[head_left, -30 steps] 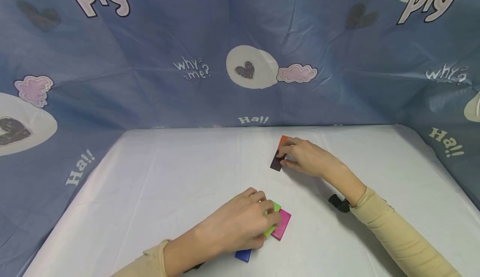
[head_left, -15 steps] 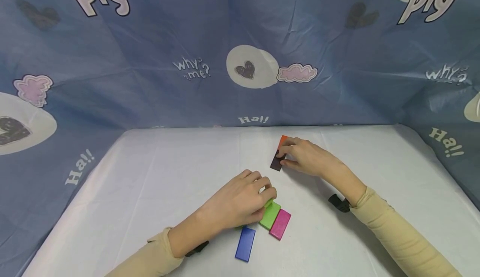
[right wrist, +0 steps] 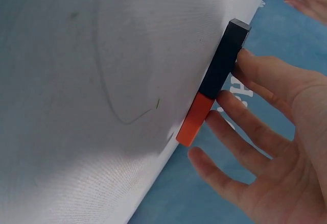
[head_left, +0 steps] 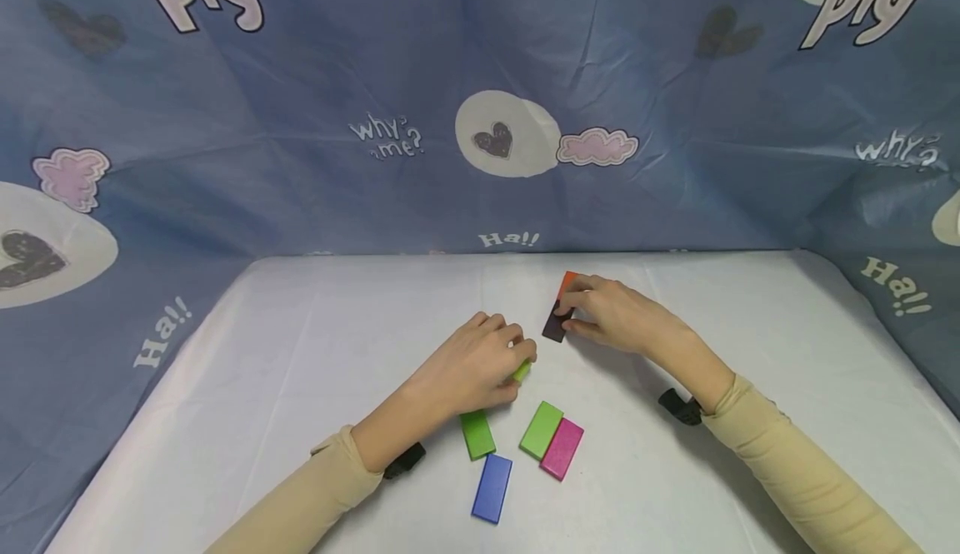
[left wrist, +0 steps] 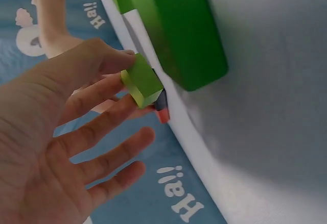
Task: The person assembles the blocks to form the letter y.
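Note:
My left hand (head_left: 476, 362) pinches a light green block (left wrist: 144, 81) between thumb and fingers, above the white table, left of the right hand. Farther back, my right hand (head_left: 611, 316) holds a black block (right wrist: 225, 59) with thumb and fingertips. An orange block (right wrist: 195, 119) lies end to end with the black one, touching it, and other right fingers rest near their seam. The right fingers partly cover both blocks in the head view. Below the left hand lies a darker green block (head_left: 477, 435), which looms large in the left wrist view.
Nearer the front, a blue block (head_left: 492, 488) lies just below the darker green one. To its right, another light green block (head_left: 542, 430) lies against a magenta block (head_left: 562, 449). A printed blue cloth (head_left: 405, 196) rises behind the white table (head_left: 360, 321).
My left hand has lifted a light green block away from the front blocks and moved back and left, uncovering the blue and darker green blocks. My right hand stays in place.

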{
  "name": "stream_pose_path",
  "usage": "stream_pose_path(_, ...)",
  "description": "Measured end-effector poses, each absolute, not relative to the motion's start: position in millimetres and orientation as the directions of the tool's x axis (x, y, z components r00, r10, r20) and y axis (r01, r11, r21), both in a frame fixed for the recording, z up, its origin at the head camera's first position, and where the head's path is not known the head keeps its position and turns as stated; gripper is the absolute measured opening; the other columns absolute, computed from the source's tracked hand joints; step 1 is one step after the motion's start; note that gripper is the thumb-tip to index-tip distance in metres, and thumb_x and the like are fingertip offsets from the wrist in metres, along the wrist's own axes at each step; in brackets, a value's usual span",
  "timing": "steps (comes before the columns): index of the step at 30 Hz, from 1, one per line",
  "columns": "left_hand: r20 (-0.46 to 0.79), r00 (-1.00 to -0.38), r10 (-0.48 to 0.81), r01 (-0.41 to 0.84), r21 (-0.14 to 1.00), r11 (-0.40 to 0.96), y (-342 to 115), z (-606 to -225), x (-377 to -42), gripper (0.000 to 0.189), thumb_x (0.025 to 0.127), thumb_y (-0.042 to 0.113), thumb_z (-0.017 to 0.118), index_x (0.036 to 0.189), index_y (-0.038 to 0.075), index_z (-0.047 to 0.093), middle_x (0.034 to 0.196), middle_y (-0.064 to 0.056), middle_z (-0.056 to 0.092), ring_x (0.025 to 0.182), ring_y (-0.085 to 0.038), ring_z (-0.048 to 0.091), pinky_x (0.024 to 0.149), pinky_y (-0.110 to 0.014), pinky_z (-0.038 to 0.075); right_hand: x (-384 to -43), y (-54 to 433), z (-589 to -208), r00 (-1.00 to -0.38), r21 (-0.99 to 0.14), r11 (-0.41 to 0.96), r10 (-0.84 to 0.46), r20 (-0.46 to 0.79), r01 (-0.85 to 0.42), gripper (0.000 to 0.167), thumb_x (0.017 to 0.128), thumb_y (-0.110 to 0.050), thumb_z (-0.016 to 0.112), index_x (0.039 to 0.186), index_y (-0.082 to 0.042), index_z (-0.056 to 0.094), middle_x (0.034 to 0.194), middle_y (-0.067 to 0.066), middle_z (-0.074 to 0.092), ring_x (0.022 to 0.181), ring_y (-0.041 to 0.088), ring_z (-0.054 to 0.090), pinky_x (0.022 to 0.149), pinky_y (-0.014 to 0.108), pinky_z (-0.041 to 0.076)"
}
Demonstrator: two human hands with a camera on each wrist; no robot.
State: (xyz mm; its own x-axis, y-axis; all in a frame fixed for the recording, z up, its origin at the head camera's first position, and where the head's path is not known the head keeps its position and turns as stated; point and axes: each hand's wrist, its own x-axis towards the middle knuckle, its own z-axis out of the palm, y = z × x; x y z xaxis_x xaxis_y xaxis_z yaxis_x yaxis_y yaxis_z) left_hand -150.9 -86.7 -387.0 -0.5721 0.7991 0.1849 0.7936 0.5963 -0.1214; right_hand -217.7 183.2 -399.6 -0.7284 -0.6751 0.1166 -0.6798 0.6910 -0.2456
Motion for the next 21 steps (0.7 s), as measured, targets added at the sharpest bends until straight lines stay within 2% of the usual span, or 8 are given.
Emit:
stream_pose_path(7, 0.114, -0.601, 0.791, 0.786, -0.092, 0.611, -83.2, -393.6, -162.3, 0.024, 0.088, 0.029, 0.083, 0.11, 0.024, 0.075, 0.099, 0.005, 0.073, 0.09, -0.018, 0.065, 0.083, -0.034, 0.051, -218.5, 183.9, -399.8, -0.731, -0.244, 0.695, -0.673, 0.114, -0.677, 0.013, 0.095, -0.014, 0.081, 0.108, -0.014, 0.079, 0.121, 0.008, 0.072, 0.099, 0.022, 0.069, 0.088, 0.041, 0.06)
stream_pose_path(15, 0.115, -0.588, 0.8, 0.8, -0.065, 0.597, -77.5, -397.2, -169.8, 0.021, 0.091, 0.025, 0.08, 0.112, 0.025, 0.075, 0.103, 0.006, 0.074, 0.093, -0.02, 0.066, 0.087, -0.035, 0.053, -219.2, 183.8, -399.8, -0.728, -0.241, 0.691, -0.674, 0.124, -0.681, 0.01, 0.095, -0.011, 0.081, 0.104, -0.015, 0.079, 0.118, 0.007, 0.072, 0.094, 0.02, 0.069, 0.084, 0.04, 0.06)
stream_pose_path(18, 0.116, -0.579, 0.807, 0.808, -0.055, 0.587, -74.7, -398.0, -171.2, 0.02, 0.094, 0.026, 0.08, 0.114, 0.026, 0.076, 0.108, 0.006, 0.075, 0.096, -0.02, 0.067, 0.087, -0.035, 0.053, -219.0, 183.6, -400.1, -0.729, -0.242, 0.692, -0.674, 0.122, -0.68, 0.01, 0.095, -0.012, 0.081, 0.104, -0.015, 0.079, 0.119, 0.008, 0.072, 0.097, 0.022, 0.07, 0.085, 0.04, 0.06)
stream_pose_path(21, 0.099, -0.585, 0.805, 0.806, -0.044, 0.591, -74.4, -397.7, -171.5, 0.023, 0.097, 0.031, 0.08, 0.119, 0.027, 0.074, 0.119, 0.005, 0.076, 0.104, -0.021, 0.069, 0.092, -0.036, 0.055, -219.0, 183.0, -400.4, -0.725, -0.244, 0.688, -0.677, 0.124, -0.684, 0.011, 0.095, -0.012, 0.081, 0.105, -0.015, 0.079, 0.12, 0.009, 0.072, 0.098, 0.023, 0.07, 0.086, 0.041, 0.06)
